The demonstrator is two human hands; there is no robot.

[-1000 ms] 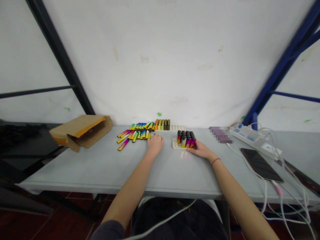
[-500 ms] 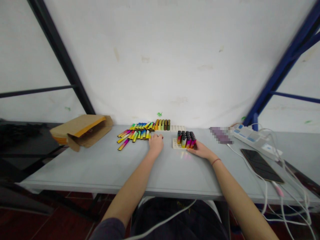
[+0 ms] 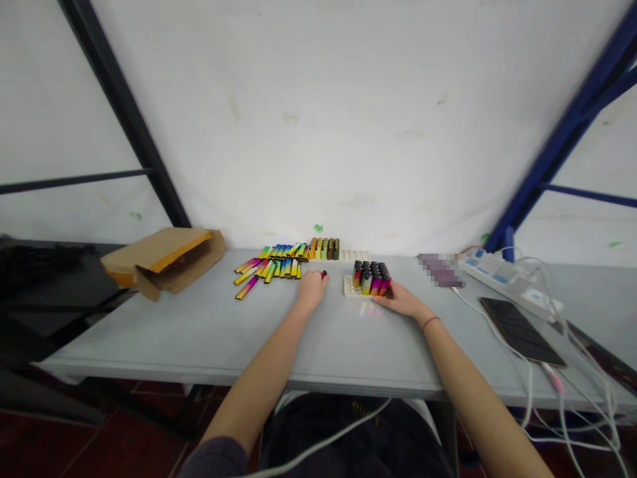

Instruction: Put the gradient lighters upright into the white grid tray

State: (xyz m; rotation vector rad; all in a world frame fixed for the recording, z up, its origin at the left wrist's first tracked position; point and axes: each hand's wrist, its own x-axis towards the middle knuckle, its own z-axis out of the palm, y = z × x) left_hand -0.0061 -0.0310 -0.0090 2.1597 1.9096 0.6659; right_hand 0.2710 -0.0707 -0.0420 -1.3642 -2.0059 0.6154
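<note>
My left hand (image 3: 312, 291) lies on the grey table (image 3: 199, 338) just right of a heap of rainbow-gradient lighters (image 3: 273, 271) lying flat. A small dark-and-red lighter end (image 3: 324, 274) pokes out past its fingertips, and the rest of that piece is hidden. My right hand (image 3: 401, 303) lies flat, with its fingers against the right side of a white moulded tray (image 3: 350, 287). Several lighters (image 3: 371, 279) stand upright in that tray. Behind the heap, a row of upright lighters (image 3: 324, 249) stands beside a second white tray (image 3: 355, 255).
A torn cardboard box (image 3: 164, 262) lies at the table's left end. To the right are a pixelated purple item (image 3: 440, 270), a power strip (image 3: 507, 282) with white cables, and a dark phone (image 3: 520, 332). A white wall stands behind the table.
My left hand has shifted slightly right and away from me, with the small dark-and-red end at its fingertips. My right hand has stayed in place against the tray.
</note>
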